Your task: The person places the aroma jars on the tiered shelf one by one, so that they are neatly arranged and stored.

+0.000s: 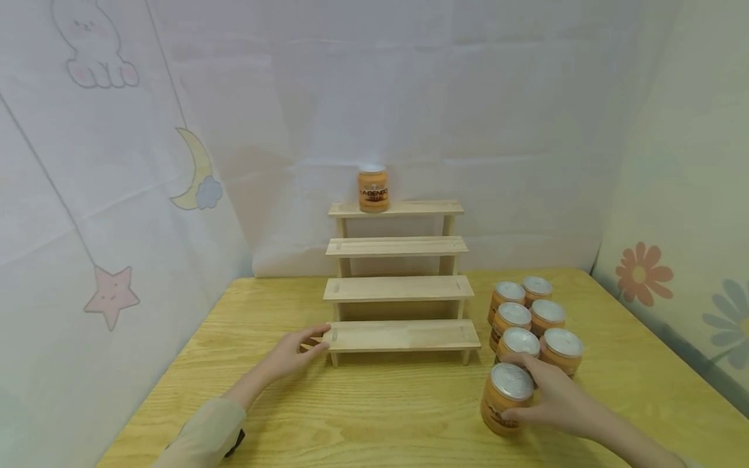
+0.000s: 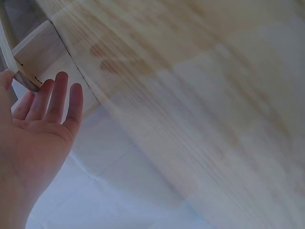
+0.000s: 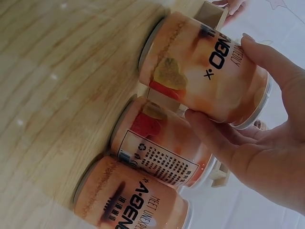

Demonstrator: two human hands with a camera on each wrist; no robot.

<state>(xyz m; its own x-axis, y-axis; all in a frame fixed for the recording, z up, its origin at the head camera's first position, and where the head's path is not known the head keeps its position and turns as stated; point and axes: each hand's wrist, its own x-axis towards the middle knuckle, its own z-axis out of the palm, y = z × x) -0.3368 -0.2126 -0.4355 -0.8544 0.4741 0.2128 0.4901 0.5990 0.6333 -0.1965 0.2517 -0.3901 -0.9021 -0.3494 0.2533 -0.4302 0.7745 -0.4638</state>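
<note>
My right hand (image 1: 556,396) grips an orange can (image 1: 497,406) with a silver lid, thumb on the near side and fingers on the far side. The can (image 3: 200,67) is upright at or just above the tabletop; whether it touches is unclear. My left hand (image 1: 289,354) holds the left end of the lowest step of a wooden stepped stand (image 1: 404,336). In the left wrist view, thumb and fingers of the left hand (image 2: 43,138) lie either side of the board's corner. Another orange can (image 1: 373,190) stands on the top step, left of its middle.
Several more orange cans (image 1: 548,315) stand in two rows right of the stand, close behind the gripped one. The wooden table (image 1: 374,416) ends at a white cloth backdrop (image 1: 526,130). Printed cloths hang at left (image 1: 117,195) and right (image 1: 690,162).
</note>
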